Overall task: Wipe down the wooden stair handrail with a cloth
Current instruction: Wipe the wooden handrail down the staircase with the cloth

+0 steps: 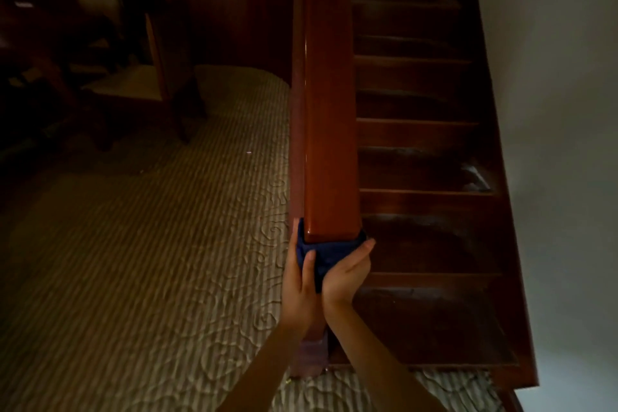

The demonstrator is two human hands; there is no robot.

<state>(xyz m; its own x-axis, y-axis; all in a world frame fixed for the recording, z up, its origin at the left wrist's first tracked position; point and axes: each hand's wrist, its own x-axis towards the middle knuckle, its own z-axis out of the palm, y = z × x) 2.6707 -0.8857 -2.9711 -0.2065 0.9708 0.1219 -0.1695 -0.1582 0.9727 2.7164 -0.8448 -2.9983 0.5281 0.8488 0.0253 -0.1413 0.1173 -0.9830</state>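
Note:
A broad, glossy reddish-brown wooden handrail (329, 110) runs from the top of the view to its near end at centre. A dark blue cloth (326, 256) is wrapped over that near end. My left hand (301, 273) holds the cloth against the rail's left side, thumb lying on the cloth. My right hand (347, 273) clasps the cloth from the right, fingers curled round the rail's end. Both wrists meet just below the cloth.
Dark wooden stairs (418, 157) lie to the right of the rail, beside a pale wall (561, 110). Striped, patterned beige carpet (150, 261) covers the floor at left. A dark wooden chair (133, 84) stands at the upper left. The scene is dim.

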